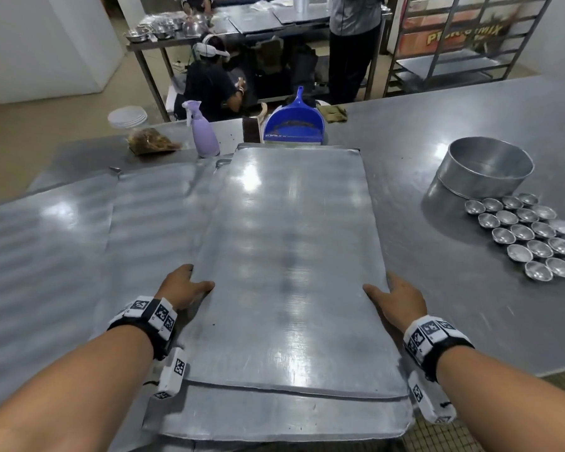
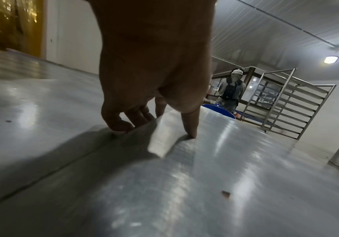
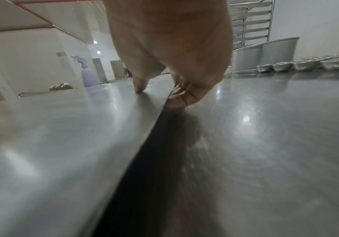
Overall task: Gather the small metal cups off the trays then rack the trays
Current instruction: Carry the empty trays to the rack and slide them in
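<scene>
A flat metal tray (image 1: 287,249) lies on top of another tray (image 1: 274,419) at the table's front middle. My left hand (image 1: 185,287) grips the top tray's left edge, thumb on top, fingers curled under the rim. In the left wrist view the thumb (image 2: 190,125) presses on the tray (image 2: 205,176). My right hand (image 1: 397,296) grips the right edge the same way; the right wrist view shows its fingers (image 3: 179,97) under the rim. Several small metal cups (image 1: 532,238) sit grouped on the table at the right, also the cups (image 3: 306,64) in the right wrist view.
More trays (image 1: 62,256) lie flat to the left. A round metal tin (image 1: 483,168) stands behind the cups. A purple spray bottle (image 1: 203,132), blue dustpan (image 1: 294,123) and a bag of crumbs (image 1: 150,141) sit at the far edge. A tray rack (image 1: 463,44) stands beyond, near other people.
</scene>
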